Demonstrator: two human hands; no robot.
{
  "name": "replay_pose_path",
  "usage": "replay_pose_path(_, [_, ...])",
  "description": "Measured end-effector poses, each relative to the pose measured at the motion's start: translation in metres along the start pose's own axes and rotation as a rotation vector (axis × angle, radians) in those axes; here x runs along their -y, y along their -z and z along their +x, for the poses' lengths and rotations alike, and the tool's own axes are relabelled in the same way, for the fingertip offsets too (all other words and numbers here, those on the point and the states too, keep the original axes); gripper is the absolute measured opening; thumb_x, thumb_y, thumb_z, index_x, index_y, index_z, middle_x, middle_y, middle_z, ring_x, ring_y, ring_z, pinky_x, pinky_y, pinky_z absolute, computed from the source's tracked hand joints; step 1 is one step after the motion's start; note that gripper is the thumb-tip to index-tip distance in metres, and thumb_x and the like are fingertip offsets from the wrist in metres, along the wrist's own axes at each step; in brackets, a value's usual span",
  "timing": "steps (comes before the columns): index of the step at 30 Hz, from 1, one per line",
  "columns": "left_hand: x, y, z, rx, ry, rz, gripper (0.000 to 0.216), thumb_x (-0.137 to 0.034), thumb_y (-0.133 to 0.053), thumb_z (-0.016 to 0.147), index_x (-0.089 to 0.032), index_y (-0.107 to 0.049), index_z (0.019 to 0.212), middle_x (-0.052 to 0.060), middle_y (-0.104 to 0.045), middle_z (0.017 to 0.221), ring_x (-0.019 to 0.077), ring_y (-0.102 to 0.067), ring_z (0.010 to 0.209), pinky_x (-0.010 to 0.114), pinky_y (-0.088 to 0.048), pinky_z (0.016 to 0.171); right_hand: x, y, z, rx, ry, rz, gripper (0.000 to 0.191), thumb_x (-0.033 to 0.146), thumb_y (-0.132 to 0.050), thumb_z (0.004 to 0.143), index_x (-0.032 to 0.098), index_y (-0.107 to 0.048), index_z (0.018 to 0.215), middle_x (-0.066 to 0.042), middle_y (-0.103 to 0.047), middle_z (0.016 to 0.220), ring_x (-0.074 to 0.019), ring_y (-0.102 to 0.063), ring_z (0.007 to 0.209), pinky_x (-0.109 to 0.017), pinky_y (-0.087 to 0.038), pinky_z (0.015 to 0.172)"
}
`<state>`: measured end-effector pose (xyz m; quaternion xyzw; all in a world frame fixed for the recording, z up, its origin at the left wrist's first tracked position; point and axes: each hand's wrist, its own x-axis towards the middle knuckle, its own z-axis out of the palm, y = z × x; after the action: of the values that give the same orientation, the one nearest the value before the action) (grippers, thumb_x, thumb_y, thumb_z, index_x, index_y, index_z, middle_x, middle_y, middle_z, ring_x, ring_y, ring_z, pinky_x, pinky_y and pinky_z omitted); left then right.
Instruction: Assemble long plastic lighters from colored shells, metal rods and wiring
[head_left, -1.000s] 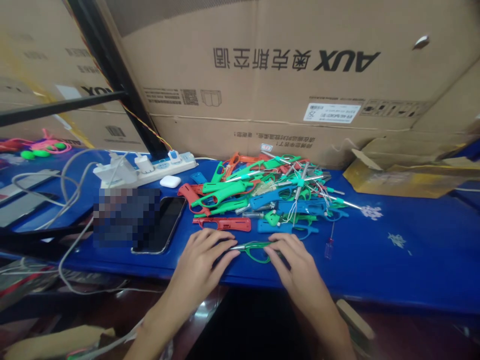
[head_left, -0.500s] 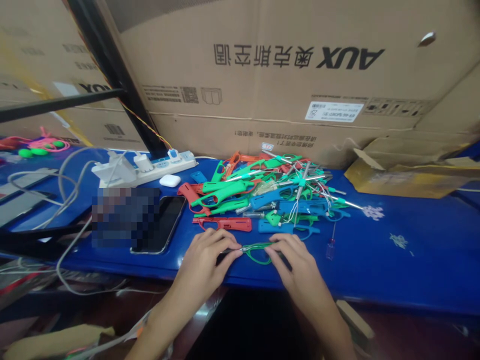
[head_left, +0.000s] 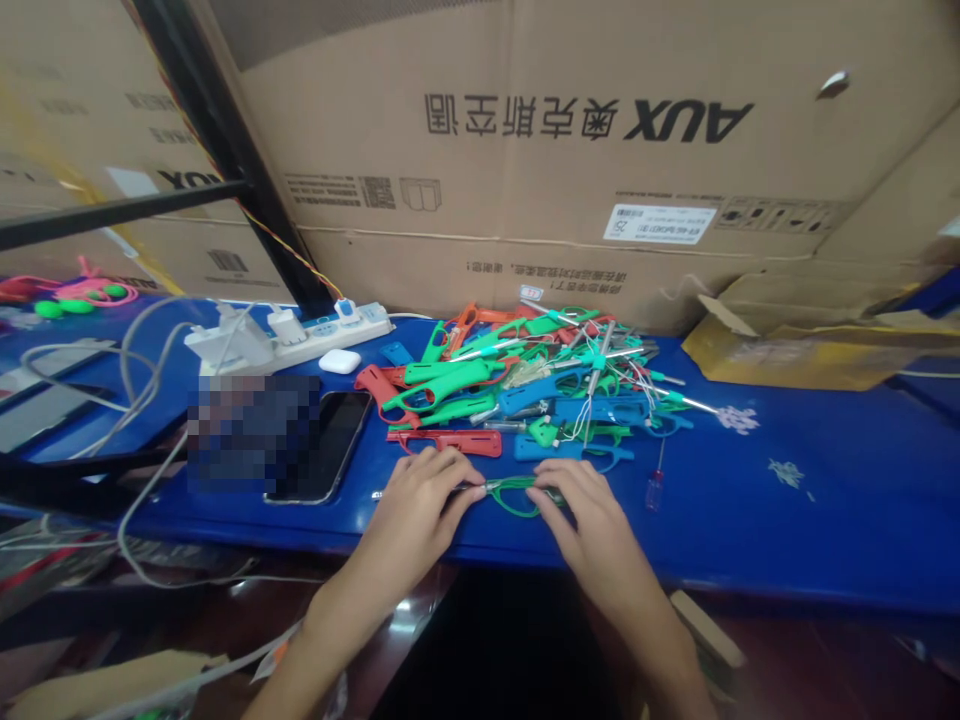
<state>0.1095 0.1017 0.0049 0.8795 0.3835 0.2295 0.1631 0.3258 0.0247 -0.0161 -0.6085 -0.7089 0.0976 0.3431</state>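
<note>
A green lighter handle [head_left: 512, 483] lies crosswise between the two hands, close to the near edge of the blue tabletop [head_left: 712, 545], its looped guard facing the person. The left hand [head_left: 427, 505] pinches the metal tube [head_left: 492, 487] at the handle's left end between thumb and fingers; the right hand [head_left: 581, 505] has thumb and fingertips closed on the handle's right end — both grips are shut, though the fingers cover much of what they hold.

Just beyond the hands lie a red lighter handle [head_left: 465, 442] and a blue lighter handle [head_left: 555, 451], at the near side of a heap of lighter parts [head_left: 457, 383] in green, red and blue, mixed with wired metal tubes. Right of the right hand is a small screwdriver [head_left: 655, 490]; farther right, a cluster of small pale pieces [head_left: 785, 475]. To the left are a smartphone [head_left: 322, 450], a white earbud case [head_left: 340, 361] and a power strip [head_left: 300, 345]. Behind the heap stands a large AUX carton [head_left: 525, 200] — its print upside down.
</note>
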Motion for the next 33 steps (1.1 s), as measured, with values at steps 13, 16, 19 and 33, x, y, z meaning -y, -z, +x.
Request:
replay_pose_path(13, [0.005,-0.010,-0.011,-0.177,-0.211,0.021,0.017,-0.020,-0.054,0.105,-0.023,-0.069,0.112,0.004,-0.070,0.108,0.0215,-0.061,0.096,0.037,-0.041,0.086,0.001,0.017,0.009,0.032,0.148,-0.035,0.008,0.026,-0.059,0.103,0.021,-0.063,0.108,-0.007,-0.070,0.116,-0.0241,-0.066,0.110,-0.040,-0.052,0.097])
replay_pose_path(16, [0.004,-0.011,-0.012,-0.194,-0.208,0.033,0.016,-0.020,-0.056,0.104,-0.022,-0.067,0.115,0.004,-0.071,0.110,0.0227,-0.062,0.101,0.038,-0.042,0.089,-0.002,0.015,0.006,-0.070,0.150,-0.010,0.010,0.025,-0.060,0.103,0.022,-0.065,0.110,-0.007,-0.071,0.115,-0.0231,-0.067,0.109,-0.039,-0.051,0.098])
replay_pose_path(19, [0.005,-0.012,-0.013,-0.211,-0.186,0.035,0.021,-0.026,-0.059,0.103,-0.022,-0.064,0.123,0.005,-0.070,0.116,0.0246,-0.061,0.108,0.040,-0.043,0.094,-0.004,0.018,0.001,-0.245,0.131,0.063,0.011,0.020,-0.058,0.103,0.022,-0.067,0.109,-0.006,-0.073,0.109,-0.0203,-0.068,0.104,-0.036,-0.052,0.096])
replay_pose_path(33, [0.002,-0.016,-0.011,-0.326,-0.122,0.111,0.027,-0.037,-0.062,0.101,-0.023,-0.061,0.124,0.006,-0.070,0.120,0.0266,-0.059,0.112,0.040,-0.045,0.092,-0.049,0.046,-0.037,-0.660,-0.563,0.586,0.040,0.053,-0.078,0.083,0.018,-0.070,0.102,-0.004,-0.069,0.082,-0.0111,-0.055,0.061,-0.022,-0.041,0.052])
